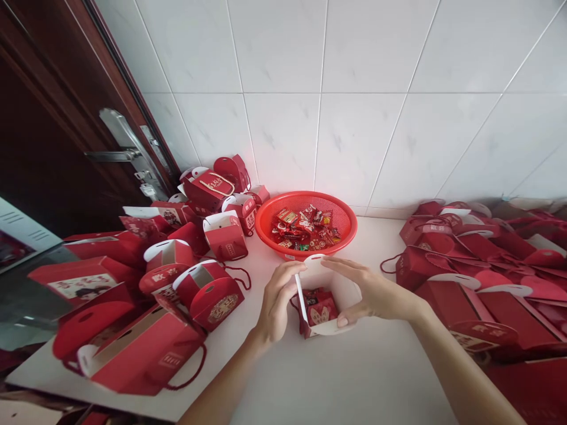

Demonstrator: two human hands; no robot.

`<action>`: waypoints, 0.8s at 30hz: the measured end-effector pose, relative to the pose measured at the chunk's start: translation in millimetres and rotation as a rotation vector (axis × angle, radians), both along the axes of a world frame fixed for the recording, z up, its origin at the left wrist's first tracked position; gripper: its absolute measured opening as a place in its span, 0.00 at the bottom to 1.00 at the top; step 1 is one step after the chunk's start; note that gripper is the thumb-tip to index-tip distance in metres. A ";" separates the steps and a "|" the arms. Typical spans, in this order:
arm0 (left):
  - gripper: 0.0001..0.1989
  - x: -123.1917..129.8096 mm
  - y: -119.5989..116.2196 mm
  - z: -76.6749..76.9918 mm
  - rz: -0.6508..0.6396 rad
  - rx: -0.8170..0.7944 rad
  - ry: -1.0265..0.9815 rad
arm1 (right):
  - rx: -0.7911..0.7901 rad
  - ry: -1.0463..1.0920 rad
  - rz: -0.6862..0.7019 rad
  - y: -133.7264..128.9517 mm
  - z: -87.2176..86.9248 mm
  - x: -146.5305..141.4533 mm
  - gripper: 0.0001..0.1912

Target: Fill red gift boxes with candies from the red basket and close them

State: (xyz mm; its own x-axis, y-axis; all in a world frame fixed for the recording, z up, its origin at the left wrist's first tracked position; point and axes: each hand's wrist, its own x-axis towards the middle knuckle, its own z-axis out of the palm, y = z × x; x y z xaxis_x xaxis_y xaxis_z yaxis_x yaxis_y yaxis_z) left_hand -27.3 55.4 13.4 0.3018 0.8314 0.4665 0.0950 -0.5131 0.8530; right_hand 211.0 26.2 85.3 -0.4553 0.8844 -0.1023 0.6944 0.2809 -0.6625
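Note:
A red gift box (348,289) with a white inside stands between my hands, its top flaps up. Red wrapped candy (322,311) lies at its bottom. My left hand (278,301) is at the left flap, fingertips touching its upper edge near the back. From the right, my right hand (376,292) spans the opening, with the thumb on the front flap and the fingers on the back flap. Just behind the box sits a red plastic basket (262,227) holding many small wrapped candies (305,227).
Many red gift boxes (224,236), some with open tops and rope handles, crowd the left of the white table (336,378). More red boxes (460,301) are heaped on the right. A tiled wall (283,136) rises behind; a dark door (57,112) is at left.

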 end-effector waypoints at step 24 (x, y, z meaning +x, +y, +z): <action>0.10 11.0 2.9 -11.2 0.307 0.309 0.197 | 0.319 0.052 -0.055 -20.8 8.9 -12.6 0.13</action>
